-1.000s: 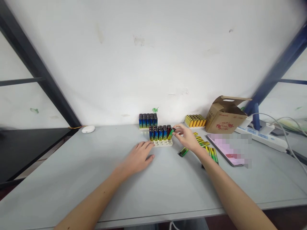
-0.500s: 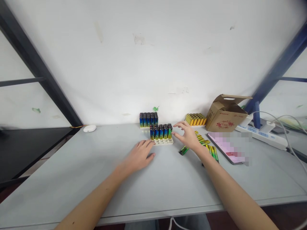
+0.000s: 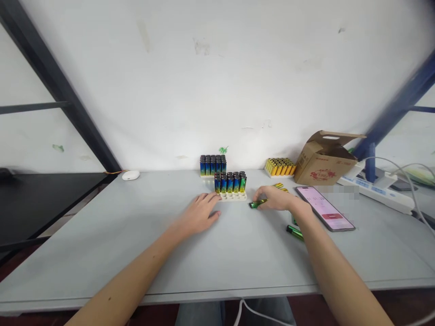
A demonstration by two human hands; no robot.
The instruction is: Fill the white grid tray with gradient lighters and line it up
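A white tray (image 3: 234, 197) holds several upright blue, yellow and green batteries (image 3: 230, 183), with bare slots along its near side. My left hand (image 3: 203, 213) rests at the tray's left end, thumb and fingers apart, holding nothing. Right of the tray, my right hand (image 3: 272, 198) has its fingers closed round a green battery (image 3: 257, 203) lying low over the table. Another green battery (image 3: 295, 232) lies below my right wrist. Yellow-green batteries (image 3: 279, 185) show behind the hand, partly hidden by it.
A second rack of blue batteries (image 3: 213, 166) stands by the wall. Yellow batteries (image 3: 280, 167) fill a rack beside an open cardboard box (image 3: 324, 165). A phone (image 3: 324, 208), a power strip (image 3: 380, 194) and cables lie right; a white case (image 3: 131, 175) sits left.
My right hand has moved down and right from beside the tray's batteries to the loose ones and has closed on a green battery. My left hand stays at the tray.
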